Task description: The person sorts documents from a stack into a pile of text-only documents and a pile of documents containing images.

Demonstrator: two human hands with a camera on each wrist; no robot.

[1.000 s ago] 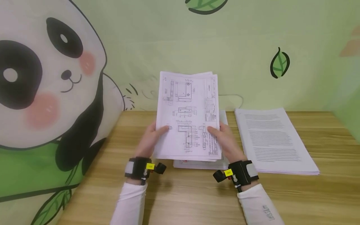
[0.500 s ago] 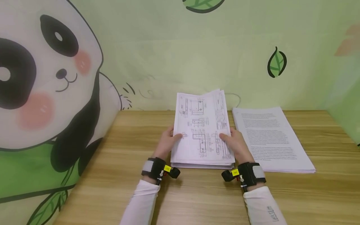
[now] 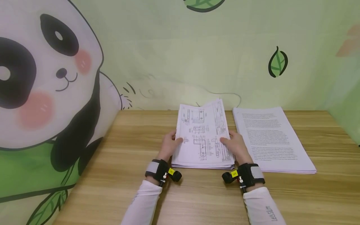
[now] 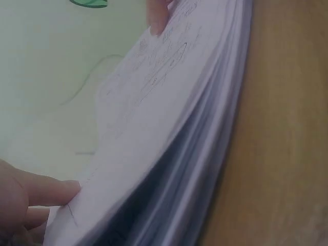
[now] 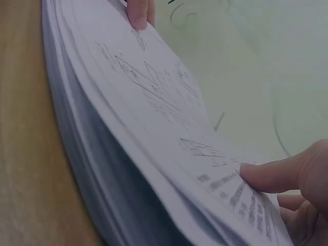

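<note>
A sheaf of paper sheets [image 3: 201, 147], its top page printed with technical line drawings, is held between both hands. My left hand [image 3: 170, 145] pinches the left edge, thumb on top and fingers beneath; the right hand [image 3: 236, 144] grips the right edge the same way. In the left wrist view the left thumb [image 4: 56, 192] presses on the page. In the right wrist view the right thumb [image 5: 266, 177] lies over printed text. The sheets bow slightly, and gaps show between layers along the near edge, low over more paper below.
To the right lies a stack of text-printed sheets [image 3: 272, 140] on the wooden table [image 3: 135, 137]. Behind the table hangs a pale green backdrop [image 3: 168, 56] with leaves and a large panda [image 3: 67, 78] at the left.
Both hands have lowered the sheaf and brought it rightward, onto the paper beneath it. Its far edge now sits lower against the backdrop. The text stack has stayed put.
</note>
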